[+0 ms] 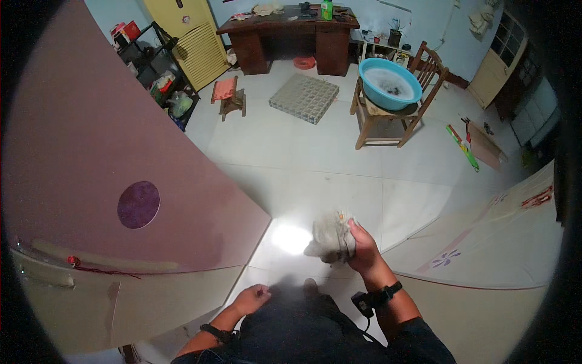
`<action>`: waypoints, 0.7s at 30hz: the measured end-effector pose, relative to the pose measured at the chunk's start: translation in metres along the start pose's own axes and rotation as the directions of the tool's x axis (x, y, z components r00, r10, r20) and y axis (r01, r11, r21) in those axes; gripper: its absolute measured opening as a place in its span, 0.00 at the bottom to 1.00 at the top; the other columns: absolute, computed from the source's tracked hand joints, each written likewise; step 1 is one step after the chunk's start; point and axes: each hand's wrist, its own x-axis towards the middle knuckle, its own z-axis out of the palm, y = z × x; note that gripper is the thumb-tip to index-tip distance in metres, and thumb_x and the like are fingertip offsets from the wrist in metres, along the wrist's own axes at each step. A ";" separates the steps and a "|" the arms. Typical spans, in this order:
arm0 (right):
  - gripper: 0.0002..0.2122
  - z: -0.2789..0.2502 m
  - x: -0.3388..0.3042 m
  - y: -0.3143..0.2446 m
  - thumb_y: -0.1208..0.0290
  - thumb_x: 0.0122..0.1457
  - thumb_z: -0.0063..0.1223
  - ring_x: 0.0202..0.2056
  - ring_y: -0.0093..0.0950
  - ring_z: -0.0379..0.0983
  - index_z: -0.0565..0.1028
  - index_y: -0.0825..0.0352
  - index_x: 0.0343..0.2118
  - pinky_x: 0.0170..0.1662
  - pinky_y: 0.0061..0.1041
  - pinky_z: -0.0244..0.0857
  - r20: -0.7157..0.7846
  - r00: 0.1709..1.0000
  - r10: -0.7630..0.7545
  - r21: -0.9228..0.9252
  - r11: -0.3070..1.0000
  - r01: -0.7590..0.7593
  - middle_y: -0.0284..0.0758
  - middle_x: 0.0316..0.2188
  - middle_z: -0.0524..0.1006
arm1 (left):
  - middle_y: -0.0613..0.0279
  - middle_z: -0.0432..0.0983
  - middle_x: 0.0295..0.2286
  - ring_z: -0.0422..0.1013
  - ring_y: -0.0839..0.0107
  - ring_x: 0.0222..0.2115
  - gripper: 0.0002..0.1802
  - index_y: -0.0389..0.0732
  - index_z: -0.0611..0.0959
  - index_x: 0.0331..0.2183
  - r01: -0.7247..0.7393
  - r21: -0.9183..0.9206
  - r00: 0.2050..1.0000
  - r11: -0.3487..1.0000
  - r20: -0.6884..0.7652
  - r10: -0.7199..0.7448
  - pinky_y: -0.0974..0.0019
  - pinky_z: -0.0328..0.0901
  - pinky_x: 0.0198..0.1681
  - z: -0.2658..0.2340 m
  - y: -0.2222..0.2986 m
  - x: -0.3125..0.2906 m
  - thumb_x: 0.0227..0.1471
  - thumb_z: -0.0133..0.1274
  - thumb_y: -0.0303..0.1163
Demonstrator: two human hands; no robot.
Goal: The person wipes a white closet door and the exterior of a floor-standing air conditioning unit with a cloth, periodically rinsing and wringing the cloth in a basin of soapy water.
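My right hand (364, 247) is wrapped round a crumpled grey-white bundle (332, 238), held out in front of my body above the tiled floor. It looks soft and has a darker underside; blur keeps me from telling what it is made of. A small orange patch shows near its top. Lower and to the left, my left hand (252, 298) hangs beside my dark clothing with its fingers curled together. The inside of that hand is hidden, so I cannot see whether it holds anything.
A pink surface with a purple oval (139, 205) takes up the left. Ahead stand a red stool (225, 89), a grey gridded slab (303, 98), a dark desk (247, 51), and a wooden chair (365, 130) bearing a blue basin (371, 85). A pale bed-like surface (479, 242) borders the right.
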 end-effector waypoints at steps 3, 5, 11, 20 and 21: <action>0.25 0.018 0.017 -0.034 0.55 0.68 0.30 0.49 0.36 0.70 0.61 0.72 0.57 0.48 0.35 0.68 0.186 0.981 -0.047 0.193 0.981 0.010 0.46 0.51 0.70 | 0.53 0.77 0.40 0.73 0.63 0.40 0.25 0.37 0.76 0.47 -0.037 -0.099 0.999 0.994 -0.027 0.035 0.64 0.66 0.46 -0.014 0.052 0.016 0.55 0.52 0.46; 0.26 0.030 0.036 -0.050 0.53 0.69 0.25 0.54 0.37 0.66 0.60 0.72 0.58 0.57 0.36 0.61 0.242 0.969 -0.045 0.373 0.927 -0.050 0.46 0.55 0.66 | 0.53 0.77 0.40 0.73 0.64 0.40 0.26 0.37 0.76 0.48 -0.044 -0.090 0.997 0.995 -0.060 0.039 0.65 0.66 0.46 -0.029 0.059 0.033 0.55 0.52 0.46; 0.27 0.036 0.097 -0.102 0.52 0.68 0.25 0.57 0.37 0.63 0.60 0.71 0.59 0.61 0.36 0.54 0.275 0.959 -0.070 0.494 0.866 -0.078 0.43 0.56 0.66 | 0.55 0.74 0.44 0.69 0.68 0.46 0.28 0.36 0.74 0.51 -0.117 -0.207 0.993 0.971 -0.038 0.111 0.65 0.63 0.50 -0.088 0.153 0.098 0.57 0.52 0.47; 0.28 0.040 0.185 -0.184 0.48 0.66 0.27 0.54 0.35 0.66 0.63 0.67 0.58 0.57 0.36 0.59 0.188 0.982 -0.015 0.265 0.964 -0.036 0.40 0.52 0.70 | 0.51 0.63 0.54 0.65 0.62 0.52 0.36 0.35 0.55 0.60 -0.506 -0.354 0.861 0.787 -0.156 0.483 0.60 0.62 0.54 -0.157 0.275 0.200 0.58 0.51 0.41; 0.28 0.037 0.194 -0.193 0.47 0.66 0.28 0.53 0.35 0.66 0.64 0.66 0.57 0.56 0.36 0.60 0.184 0.983 -0.003 0.247 0.968 -0.044 0.40 0.52 0.71 | 0.50 0.60 0.56 0.64 0.60 0.53 0.38 0.36 0.52 0.61 -0.563 -0.336 0.827 0.755 -0.234 0.512 0.59 0.62 0.54 -0.163 0.290 0.207 0.58 0.51 0.40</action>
